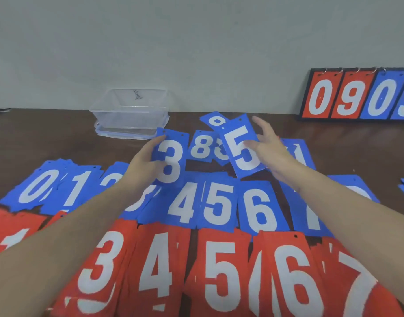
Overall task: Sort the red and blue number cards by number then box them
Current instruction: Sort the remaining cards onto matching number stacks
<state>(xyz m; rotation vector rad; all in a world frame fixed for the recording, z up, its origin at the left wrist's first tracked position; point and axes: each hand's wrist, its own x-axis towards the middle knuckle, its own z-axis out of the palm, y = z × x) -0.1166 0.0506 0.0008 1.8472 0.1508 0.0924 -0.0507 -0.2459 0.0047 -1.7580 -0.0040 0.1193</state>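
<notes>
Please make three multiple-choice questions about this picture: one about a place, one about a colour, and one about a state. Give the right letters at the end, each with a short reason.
1. Where does the clear box stand?
A. at the far edge of the table, by the wall
B. on the red cards
C. on the scoreboard

2. What colour is the 5 card in the right hand?
A. red
B. blue
C. green

3. What is the left hand doing?
A. lying flat on the table
B. reaching into the box
C. holding the 3 card

Answers:
1 A: the box sits beyond the cards, close to the wall.
2 B: the card is blue with a white 5.
3 C: the thumb and fingers grip the left edge of the raised blue 3.
</notes>
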